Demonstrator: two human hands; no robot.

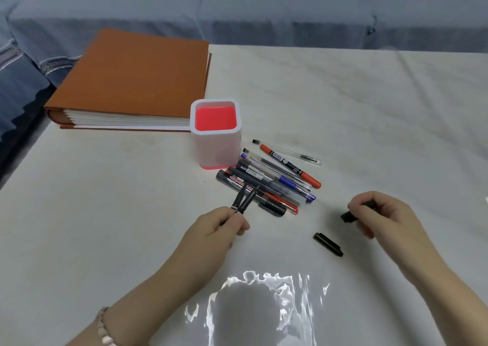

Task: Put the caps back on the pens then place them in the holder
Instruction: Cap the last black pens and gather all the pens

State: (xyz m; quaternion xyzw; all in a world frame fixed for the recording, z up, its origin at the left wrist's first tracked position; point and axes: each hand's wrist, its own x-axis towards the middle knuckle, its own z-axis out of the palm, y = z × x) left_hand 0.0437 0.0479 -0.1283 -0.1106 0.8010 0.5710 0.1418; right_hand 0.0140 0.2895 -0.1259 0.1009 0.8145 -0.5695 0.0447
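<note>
Left hand [227, 227] pinches two dark pens [243, 200], their ends angled toward the far edge of the table [369, 108]; right hand [380, 213] grips a black cap [348, 217] in its fingertips. A second black cap [328, 244] lies loose between the hands, nearer the right. The pen pile [266, 179] lies mid-surface just beside the white holder [215, 145], which stands by the brown album [137, 76] at the far left corner.

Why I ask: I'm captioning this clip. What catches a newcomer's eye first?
The white square holder with its bright red inside stands mid-table beside a heap of pens. The left hand holds two slim black pens, and the right hand pinches a black cap, with a second black cap lying near it.
</note>
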